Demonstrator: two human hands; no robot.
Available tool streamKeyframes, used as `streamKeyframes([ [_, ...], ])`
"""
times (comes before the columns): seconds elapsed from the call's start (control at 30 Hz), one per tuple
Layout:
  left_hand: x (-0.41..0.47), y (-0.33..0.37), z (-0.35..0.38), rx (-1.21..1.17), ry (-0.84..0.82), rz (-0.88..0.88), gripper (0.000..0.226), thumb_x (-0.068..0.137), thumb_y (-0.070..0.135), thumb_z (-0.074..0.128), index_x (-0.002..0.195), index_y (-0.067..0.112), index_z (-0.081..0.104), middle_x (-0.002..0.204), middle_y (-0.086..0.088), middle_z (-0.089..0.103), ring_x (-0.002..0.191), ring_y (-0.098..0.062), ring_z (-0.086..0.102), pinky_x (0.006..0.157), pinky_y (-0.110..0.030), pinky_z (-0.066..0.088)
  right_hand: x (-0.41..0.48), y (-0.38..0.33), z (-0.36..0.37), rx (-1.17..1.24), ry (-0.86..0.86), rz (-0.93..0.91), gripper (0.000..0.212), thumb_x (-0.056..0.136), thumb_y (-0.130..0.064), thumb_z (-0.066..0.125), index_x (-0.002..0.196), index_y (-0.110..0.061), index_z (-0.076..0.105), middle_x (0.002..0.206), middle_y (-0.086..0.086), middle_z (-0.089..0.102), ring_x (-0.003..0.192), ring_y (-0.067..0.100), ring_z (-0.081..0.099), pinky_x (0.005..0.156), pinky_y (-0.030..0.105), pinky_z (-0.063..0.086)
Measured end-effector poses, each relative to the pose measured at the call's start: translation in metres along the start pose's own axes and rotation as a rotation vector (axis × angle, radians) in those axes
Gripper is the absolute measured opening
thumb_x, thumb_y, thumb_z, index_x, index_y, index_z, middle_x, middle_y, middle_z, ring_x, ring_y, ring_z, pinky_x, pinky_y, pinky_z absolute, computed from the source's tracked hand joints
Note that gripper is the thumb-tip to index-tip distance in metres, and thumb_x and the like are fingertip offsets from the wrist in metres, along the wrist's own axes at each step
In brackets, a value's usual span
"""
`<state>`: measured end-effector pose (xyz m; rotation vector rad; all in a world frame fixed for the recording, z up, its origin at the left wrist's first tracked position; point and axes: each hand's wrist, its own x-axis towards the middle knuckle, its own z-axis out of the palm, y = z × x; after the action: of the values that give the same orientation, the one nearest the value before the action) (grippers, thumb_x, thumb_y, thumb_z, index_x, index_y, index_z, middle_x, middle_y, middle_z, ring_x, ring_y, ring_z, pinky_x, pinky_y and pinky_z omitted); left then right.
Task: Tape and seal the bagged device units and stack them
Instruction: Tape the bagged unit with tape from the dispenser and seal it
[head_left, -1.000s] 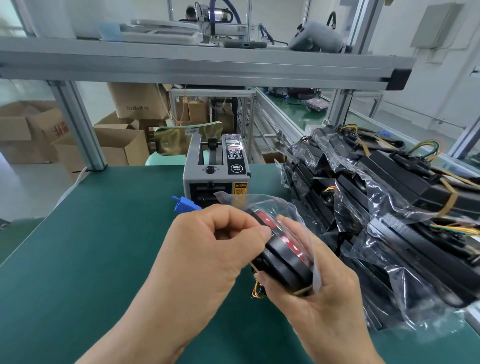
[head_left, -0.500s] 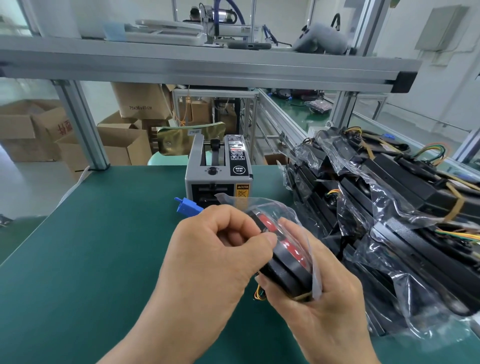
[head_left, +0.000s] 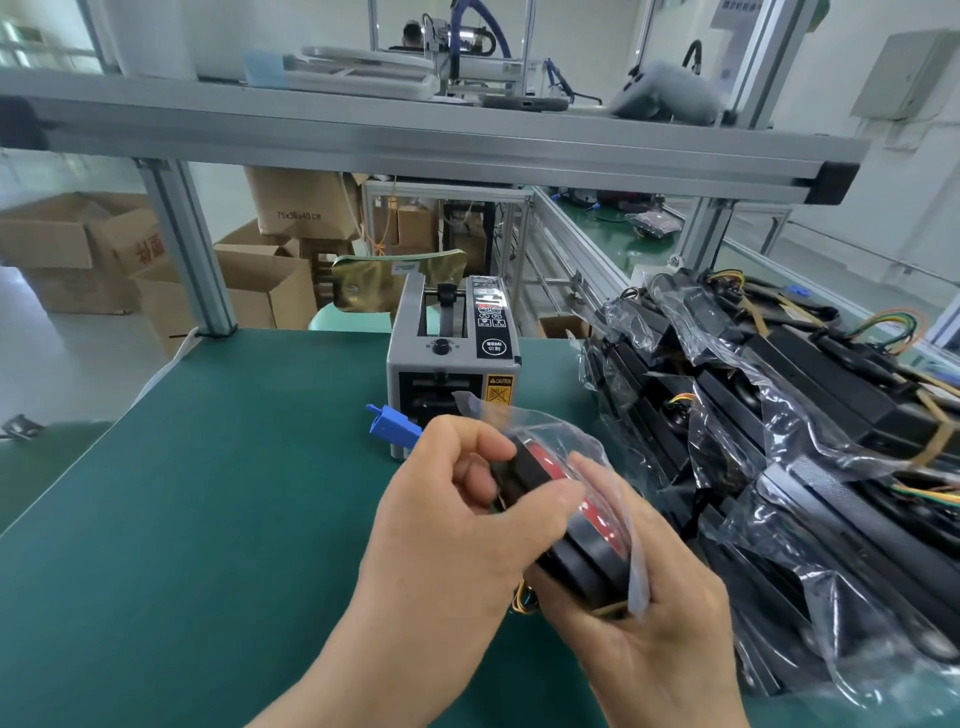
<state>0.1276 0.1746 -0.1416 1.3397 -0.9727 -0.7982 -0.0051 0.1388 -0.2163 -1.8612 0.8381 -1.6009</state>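
A black device unit with a red face, wrapped in a clear plastic bag (head_left: 587, 540), is held above the green table (head_left: 208, 519). My right hand (head_left: 654, 629) cups it from below and from the right, fingers curled round it. My left hand (head_left: 457, 530) grips its left end, thumb pressed across the bag on top. Thin coloured wires poke out under the unit. Behind it stands a grey tape dispenser (head_left: 452, 364). A pile of bagged black units (head_left: 779, 457) lies to the right.
A small blue plastic part (head_left: 389, 428) lies by the dispenser's left corner. An aluminium shelf frame (head_left: 415, 140) spans overhead, its post (head_left: 192, 260) at the table's back left. Cardboard boxes (head_left: 249, 270) stand on the floor beyond.
My left thumb has slid further across the top of the bag, and both hands with the unit sit slightly lower and to the right. The camera has tilted a little.
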Motion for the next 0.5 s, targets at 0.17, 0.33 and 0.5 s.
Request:
streamKeyframes([
  [0.17, 0.001, -0.003, -0.001, 0.016, -0.027, -0.013, 0.047, 0.044, 0.041, 0.082, 0.086, 0.034, 0.061, 0.063, 0.016, 0.046, 0.056, 0.000, 0.045, 0.056, -0.015, 0.045, 0.000, -0.008, 0.002, -0.013, 0.002, 0.019, 0.069, 0.065, -0.014, 0.088, 0.127, -0.032, 0.065, 0.118, -0.012, 0.072, 0.101, 0.006, 0.071, 0.076, 0.010, 0.054],
  [0.33, 0.005, -0.009, -0.004, 0.008, -0.066, 0.006, 0.053, 0.042, 0.038, 0.084, 0.090, 0.031, 0.062, 0.066, 0.019, 0.051, 0.058, 0.001, 0.047, 0.059, -0.013, 0.047, 0.000, -0.011, 0.003, 0.048, -0.022, 0.125, 0.069, 0.061, -0.017, 0.090, 0.121, -0.041, 0.067, 0.111, -0.013, 0.074, 0.095, 0.006, 0.073, 0.074, 0.014, 0.056],
  [0.5, 0.000, -0.020, -0.011, 0.056, -0.107, 0.119, 0.053, 0.040, 0.052, 0.079, 0.089, 0.045, 0.061, 0.082, 0.014, 0.064, 0.062, -0.004, 0.052, 0.061, -0.017, 0.048, 0.004, -0.008, 0.001, 0.207, 0.026, 0.270, 0.066, 0.050, -0.037, 0.088, 0.112, -0.049, 0.069, 0.099, -0.010, 0.078, 0.088, 0.007, 0.075, 0.072, 0.013, 0.056],
])
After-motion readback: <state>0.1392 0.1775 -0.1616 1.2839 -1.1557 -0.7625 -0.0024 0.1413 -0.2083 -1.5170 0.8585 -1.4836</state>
